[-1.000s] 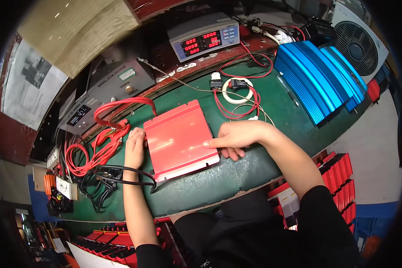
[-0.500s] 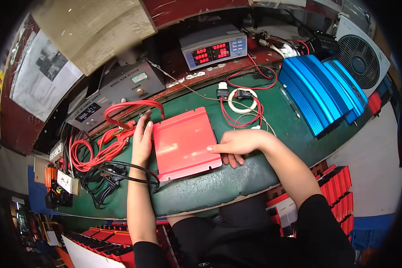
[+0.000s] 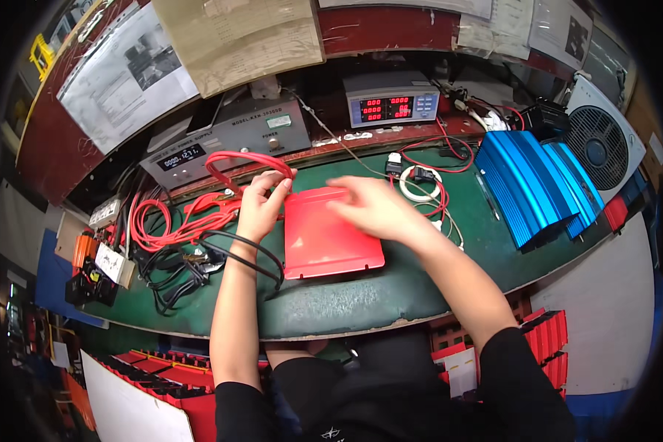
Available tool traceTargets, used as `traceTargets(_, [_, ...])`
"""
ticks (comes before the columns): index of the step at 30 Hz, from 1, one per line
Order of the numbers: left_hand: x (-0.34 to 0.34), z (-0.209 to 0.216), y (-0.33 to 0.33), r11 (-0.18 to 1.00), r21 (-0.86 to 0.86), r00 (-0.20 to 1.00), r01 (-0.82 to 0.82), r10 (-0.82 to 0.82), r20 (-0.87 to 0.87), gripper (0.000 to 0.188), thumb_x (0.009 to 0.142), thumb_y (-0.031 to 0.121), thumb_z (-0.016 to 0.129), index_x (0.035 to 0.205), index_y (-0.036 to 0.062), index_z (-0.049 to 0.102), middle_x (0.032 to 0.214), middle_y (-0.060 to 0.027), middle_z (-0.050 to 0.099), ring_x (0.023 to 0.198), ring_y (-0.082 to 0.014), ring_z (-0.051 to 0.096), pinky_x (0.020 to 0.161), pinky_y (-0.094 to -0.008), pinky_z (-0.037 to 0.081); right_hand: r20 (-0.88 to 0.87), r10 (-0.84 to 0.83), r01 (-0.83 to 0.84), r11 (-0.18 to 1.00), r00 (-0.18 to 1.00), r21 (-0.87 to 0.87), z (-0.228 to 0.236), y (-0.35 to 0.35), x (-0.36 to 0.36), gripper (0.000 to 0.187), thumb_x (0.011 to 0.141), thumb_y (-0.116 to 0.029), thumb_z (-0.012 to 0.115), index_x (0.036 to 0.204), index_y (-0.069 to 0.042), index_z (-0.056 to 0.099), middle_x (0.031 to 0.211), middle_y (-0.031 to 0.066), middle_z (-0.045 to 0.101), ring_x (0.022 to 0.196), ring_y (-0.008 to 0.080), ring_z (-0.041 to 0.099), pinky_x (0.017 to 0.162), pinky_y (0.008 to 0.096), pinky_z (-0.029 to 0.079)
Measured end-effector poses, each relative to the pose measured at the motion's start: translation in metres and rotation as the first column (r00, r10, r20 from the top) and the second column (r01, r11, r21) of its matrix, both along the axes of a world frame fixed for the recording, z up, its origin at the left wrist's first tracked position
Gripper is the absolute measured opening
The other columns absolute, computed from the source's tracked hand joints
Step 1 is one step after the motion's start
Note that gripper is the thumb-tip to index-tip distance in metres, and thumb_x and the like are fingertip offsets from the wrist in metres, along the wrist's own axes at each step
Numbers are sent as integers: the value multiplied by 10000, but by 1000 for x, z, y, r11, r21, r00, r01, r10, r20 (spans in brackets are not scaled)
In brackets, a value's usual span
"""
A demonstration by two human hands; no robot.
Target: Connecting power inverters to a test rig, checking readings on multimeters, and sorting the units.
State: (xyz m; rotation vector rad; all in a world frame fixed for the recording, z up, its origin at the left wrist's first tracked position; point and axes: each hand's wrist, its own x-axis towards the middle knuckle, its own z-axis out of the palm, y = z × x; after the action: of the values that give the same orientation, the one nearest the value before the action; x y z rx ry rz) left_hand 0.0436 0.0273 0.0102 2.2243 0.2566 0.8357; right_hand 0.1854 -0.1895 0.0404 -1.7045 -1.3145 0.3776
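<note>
A flat red metal box point(image 3: 333, 239) with flanged edges lies on the green bench. At its far left corner my left hand point(image 3: 265, 202) is closed, fingertips pinching a thick red cable point(image 3: 247, 158) that arches over from the left. Above the box's far right part hovers my right hand point(image 3: 372, 210), slightly blurred, with thumb and fingers apart and nothing visible in them. Thick black cables point(image 3: 261, 250) loop past my left wrist to the near left corner of the box. The box's far edge is partly hidden by my hands.
Behind stand a grey power supply point(image 3: 232, 136) and a meter with red digits point(image 3: 394, 103). Blue finned metal cases point(image 3: 527, 188) and a fan point(image 3: 604, 136) are at the right. Coiled red leads point(image 3: 151, 221) lie left; a white cable coil point(image 3: 420, 184) sits behind the box.
My left hand has gone from resting at the box's left side to gripping the red cable. My right hand has left the near right edge and moved to the far side. The view has shifted.
</note>
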Motion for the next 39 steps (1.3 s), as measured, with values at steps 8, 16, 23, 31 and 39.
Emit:
traceTargets(8, [-19, -18, 1, 956, -293, 956, 3, 84, 282, 163, 944, 79, 643, 1060, -14, 710, 1072, -57, 630, 974, -139, 591, 887, -277, 468, 101, -100, 86, 987, 990, 135, -23, 110, -44, 267, 826, -282, 682, 856, -19, 645, 777, 221, 680, 763, 437, 659, 703, 530, 525])
traceTargets(16, [-42, -71, 14, 978, -60, 974, -198, 190, -123, 301, 1002, 233, 503, 831, -4, 576, 805, -153, 604, 805, -306, 554, 772, -388, 443, -296, -132, 200, 957, 946, 211, -47, 114, -30, 259, 947, -233, 660, 900, 8, 579, 686, 92, 670, 620, 139, 652, 577, 297, 493])
traceTargets(23, [-39, -68, 8, 995, -40, 986, -88, 82, -143, 308, 983, 237, 514, 783, 21, 604, 798, -155, 643, 852, -343, 573, 778, -423, 451, -25, -50, 55, 970, 998, 236, -49, 110, -33, 234, 940, -217, 638, 909, 7, 582, 693, 140, 657, 630, 242, 664, 588, 362, 493])
traceTargets(31, [-54, -96, 40, 801, 598, 993, 11, 60, -98, 184, 892, 194, 514, 961, 65, 625, 880, -121, 625, 810, -317, 585, 743, -434, 451, 257, -25, -9, 991, 966, 130, -52, 122, -51, 245, 928, -238, 618, 1000, -9, 569, 799, 218, 667, 779, 430, 659, 656, 499, 507])
traceTargets(39, [-15, -96, 15, 974, 98, 967, -205, 217, -131, 289, 923, 340, 563, 922, 57, 626, 880, -200, 676, 849, -380, 668, 729, -478, 518, 298, -21, -28, 987, 954, 158, -37, 101, -44, 169, 945, -156, 599, 968, 7, 562, 757, 192, 660, 697, 364, 664, 630, 417, 498])
